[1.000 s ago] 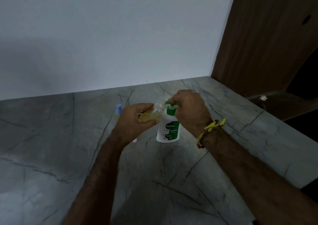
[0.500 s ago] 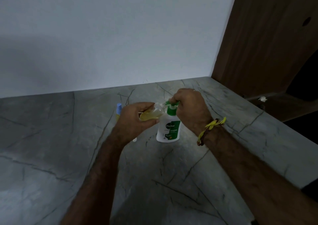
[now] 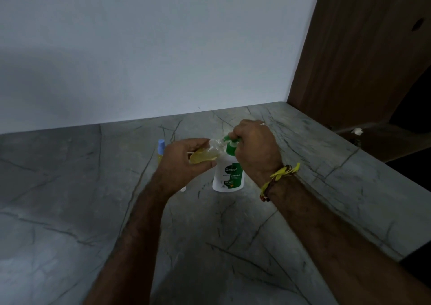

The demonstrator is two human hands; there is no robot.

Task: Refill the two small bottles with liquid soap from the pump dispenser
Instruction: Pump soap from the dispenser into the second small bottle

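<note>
Gripping a tilted small bottle [image 3: 204,155] in your left hand [image 3: 184,162], you curl your right hand [image 3: 255,148] over the pump dispenser [image 3: 229,174], just right of it.

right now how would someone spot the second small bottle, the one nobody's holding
On the grey marble counter, look just behind the left hand. The small bottle stands upright there, mostly hidden. Its pale blue cap and yellow contents set it apart from the white, green-topped pump dispenser.
</note>
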